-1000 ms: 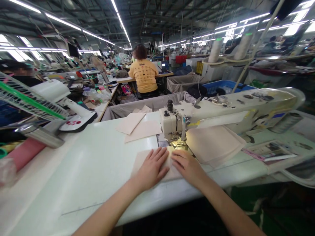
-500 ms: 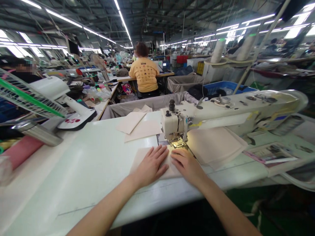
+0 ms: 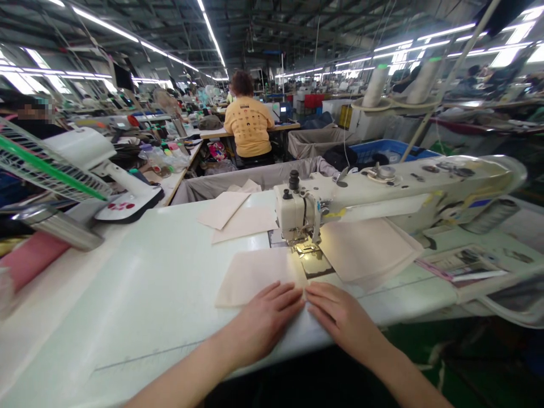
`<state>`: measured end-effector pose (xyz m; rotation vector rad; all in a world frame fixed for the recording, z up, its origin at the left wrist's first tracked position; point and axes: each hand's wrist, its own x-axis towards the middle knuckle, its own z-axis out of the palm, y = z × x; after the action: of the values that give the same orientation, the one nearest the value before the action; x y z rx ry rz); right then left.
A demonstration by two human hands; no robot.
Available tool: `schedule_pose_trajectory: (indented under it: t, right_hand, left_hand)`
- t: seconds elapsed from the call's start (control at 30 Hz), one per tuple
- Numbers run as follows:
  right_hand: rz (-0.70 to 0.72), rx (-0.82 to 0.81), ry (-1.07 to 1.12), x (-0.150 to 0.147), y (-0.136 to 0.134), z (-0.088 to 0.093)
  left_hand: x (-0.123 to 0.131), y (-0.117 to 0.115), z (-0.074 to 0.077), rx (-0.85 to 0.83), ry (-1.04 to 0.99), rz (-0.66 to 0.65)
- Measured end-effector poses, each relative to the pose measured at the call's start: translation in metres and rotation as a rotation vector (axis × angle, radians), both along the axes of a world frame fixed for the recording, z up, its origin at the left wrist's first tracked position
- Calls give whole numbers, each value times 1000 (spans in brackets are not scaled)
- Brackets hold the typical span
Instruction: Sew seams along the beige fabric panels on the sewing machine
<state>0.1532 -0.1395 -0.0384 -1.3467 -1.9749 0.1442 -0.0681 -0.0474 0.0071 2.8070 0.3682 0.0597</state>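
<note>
I see the left hand (image 3: pixel 268 317) and right hand (image 3: pixel 346 318) at one cloth (image 3: pixel 257 272); whether gripping, I cannot tell. Beyond stand one machine (image 3: pixel 361 190) and two cones (image 3: pixel 375 88).

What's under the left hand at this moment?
A pale fabric piece shows past the fingertips of the left hand, lying on the tabletop. The hand covers part of the fabric's near side; what is directly beneath the palm can't be seen.
</note>
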Motion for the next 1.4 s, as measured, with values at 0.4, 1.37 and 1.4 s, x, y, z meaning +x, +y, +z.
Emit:
schedule_pose_trajectory:
  t: [0.4, 1.37, 1.4]
  right_hand:
    - [35, -9, -79, 9, 47, 6]
    - [-109, 41, 101, 0, 45, -9]
    - [-114, 43, 106, 0, 43, -10]
  left_hand:
    - [4, 41, -7, 4, -115, 47]
    - [24, 84, -20, 177, 32, 482]
    - [24, 83, -17, 185, 49, 499]
